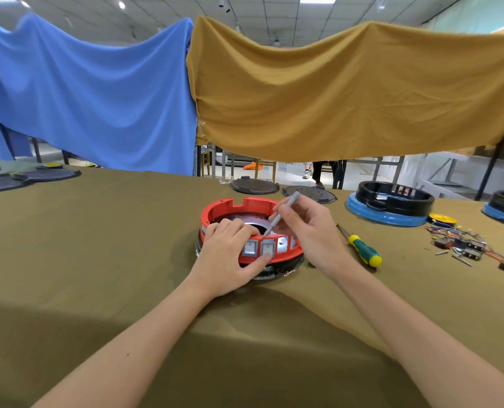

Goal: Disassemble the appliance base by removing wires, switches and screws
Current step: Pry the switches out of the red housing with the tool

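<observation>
A round red appliance base (230, 208) lies on the olive table cloth, with a black ring under it. Two grey rocker switches (268, 248) sit in its near wall. My left hand (230, 254) grips that wall, fingers curled over the rim and thumb pressing below the right switch. My right hand (306, 231) holds a thin grey tool (284, 212) like a pen, its tip down at the rim just above the right switch.
A yellow-green screwdriver (362, 250) lies right of my right hand. Removed switches with coloured wires and screws (468, 245) lie farther right. Two black-and-blue bases (392, 201) and black round covers (255, 186) stand at the back. Blue and mustard cloths hang behind.
</observation>
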Available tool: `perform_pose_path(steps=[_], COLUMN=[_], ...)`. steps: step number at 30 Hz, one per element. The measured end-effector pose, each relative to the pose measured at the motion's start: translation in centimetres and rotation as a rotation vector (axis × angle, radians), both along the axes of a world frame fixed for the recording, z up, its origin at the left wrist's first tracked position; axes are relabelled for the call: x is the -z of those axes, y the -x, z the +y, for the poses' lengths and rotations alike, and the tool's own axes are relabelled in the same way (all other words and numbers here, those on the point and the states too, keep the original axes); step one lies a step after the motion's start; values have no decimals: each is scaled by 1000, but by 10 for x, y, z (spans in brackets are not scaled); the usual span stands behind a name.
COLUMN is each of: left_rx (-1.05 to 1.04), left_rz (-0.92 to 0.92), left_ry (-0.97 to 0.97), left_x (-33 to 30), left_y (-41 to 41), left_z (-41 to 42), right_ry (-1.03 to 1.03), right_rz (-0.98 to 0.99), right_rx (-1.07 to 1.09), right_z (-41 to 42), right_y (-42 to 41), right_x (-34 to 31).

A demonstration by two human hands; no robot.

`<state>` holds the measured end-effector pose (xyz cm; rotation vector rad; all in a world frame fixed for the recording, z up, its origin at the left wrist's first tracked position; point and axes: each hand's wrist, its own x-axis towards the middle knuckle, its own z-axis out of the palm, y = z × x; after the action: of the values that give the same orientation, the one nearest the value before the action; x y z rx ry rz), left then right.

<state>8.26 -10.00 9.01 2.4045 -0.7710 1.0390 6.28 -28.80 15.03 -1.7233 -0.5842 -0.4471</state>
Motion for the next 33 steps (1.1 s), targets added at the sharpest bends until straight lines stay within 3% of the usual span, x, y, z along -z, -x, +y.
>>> perform_pose_path(steps=[9,15,21,25,30,33], left_rx=[10,-6,-18,-9,3,2], left_rz=[-24,-42,-38,-46,-35,-32], left_ry=[14,16,5,23,43,35], left_x=[1,0,-1,-2,-2,-2], left_y=[-1,-2,-1,1,0,-1], left_z=[0,0,1,1,0,0], right_ry=[351,595,856,866,622,690], right_rz=[-82,92,115,102,7,-73], right_rx=[37,64,62,55,34,69], right_z=[8,22,39,39,17,14], right_y=[-6,-16,-24,-24,-8,-2], right_x=[-6,-36,-55,-55,-31,-24])
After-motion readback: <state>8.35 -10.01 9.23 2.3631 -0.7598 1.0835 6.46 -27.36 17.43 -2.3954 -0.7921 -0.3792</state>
